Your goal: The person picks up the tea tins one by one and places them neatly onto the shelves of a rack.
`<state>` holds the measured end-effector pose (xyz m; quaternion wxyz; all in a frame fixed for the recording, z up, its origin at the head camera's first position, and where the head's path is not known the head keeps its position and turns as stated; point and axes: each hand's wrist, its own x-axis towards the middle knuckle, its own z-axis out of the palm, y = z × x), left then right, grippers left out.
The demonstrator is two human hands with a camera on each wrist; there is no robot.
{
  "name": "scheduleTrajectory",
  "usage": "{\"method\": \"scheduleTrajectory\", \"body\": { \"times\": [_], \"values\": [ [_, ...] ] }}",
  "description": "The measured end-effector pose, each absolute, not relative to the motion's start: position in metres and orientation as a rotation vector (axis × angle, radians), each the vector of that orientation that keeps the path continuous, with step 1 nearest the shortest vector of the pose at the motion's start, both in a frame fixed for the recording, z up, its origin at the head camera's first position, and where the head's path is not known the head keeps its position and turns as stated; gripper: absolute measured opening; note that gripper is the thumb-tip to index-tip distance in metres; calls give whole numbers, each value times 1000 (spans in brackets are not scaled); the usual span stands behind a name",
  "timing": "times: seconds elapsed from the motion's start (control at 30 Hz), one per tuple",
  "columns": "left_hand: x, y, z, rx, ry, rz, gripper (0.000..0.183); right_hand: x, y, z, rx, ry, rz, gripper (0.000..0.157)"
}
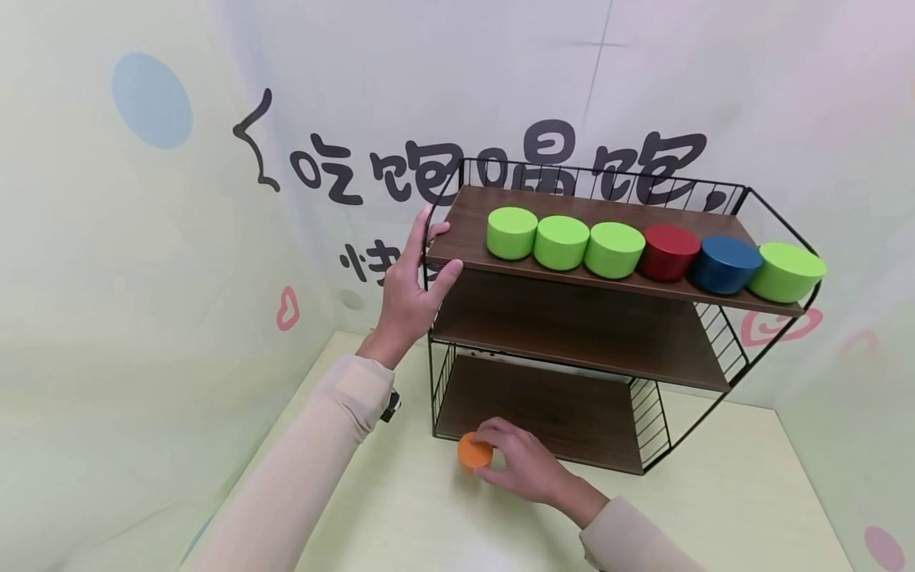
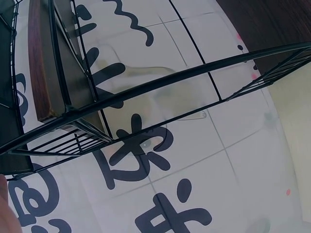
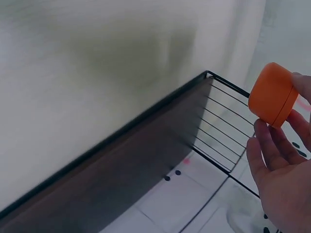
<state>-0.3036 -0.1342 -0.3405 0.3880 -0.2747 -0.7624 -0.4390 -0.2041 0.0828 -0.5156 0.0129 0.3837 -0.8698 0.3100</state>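
A small round orange tin (image 1: 475, 453) with a lid sits in the fingers of my right hand (image 1: 525, 465), low at the front left corner of the rack's bottom shelf. In the right wrist view, thumb and fingertips pinch the orange tin (image 3: 273, 94) from both sides. My left hand (image 1: 411, 290) grips the upper left side of the three-tier rack (image 1: 565, 310), thumb in front of the top board and fingers round behind the side wire. Only a bit of that hand (image 2: 8, 208) shows in the left wrist view.
Along the top shelf's front edge stand several light green tins (image 1: 561, 242), a red tin (image 1: 669, 253) and a blue tin (image 1: 725, 264). The rack has black wire sides and stands on a pale table (image 1: 400, 508). A printed cloth (image 1: 429, 71) hangs behind it.
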Motion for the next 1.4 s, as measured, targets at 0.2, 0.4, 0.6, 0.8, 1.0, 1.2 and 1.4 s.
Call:
{"method": "scheduleTrajectory", "body": {
  "times": [0.2, 0.4, 0.6, 0.8, 1.0, 1.2, 1.4],
  "values": [
    [-303, -134, -341, -697, -1936, -1119, 76, -207, 86, -493, 1198, -2723, 990, 36],
    [-302, -135, -341, -687, -1951, -1115, 78, -209, 87, -472, 1229, -2674, 1007, 36],
    [-302, -135, -341, -696, -1952, -1123, 73, -210, 88, -449, 1252, -2664, 990, 37],
    [-302, -136, -341, -699, -1956, -1123, 73, -211, 91, -431, 1281, -2640, 982, 36],
    [-303, -135, -341, -706, -1946, -1129, 73, -214, 94, -413, 1298, -2607, 989, 36],
    [-303, -135, -341, -694, -1958, -1117, 77, -215, 95, -389, 1333, -2547, 967, 37],
    [-302, -135, -340, -703, -1956, -1105, 76, -216, 100, -370, 1346, -2518, 963, 37]
  ]
}}
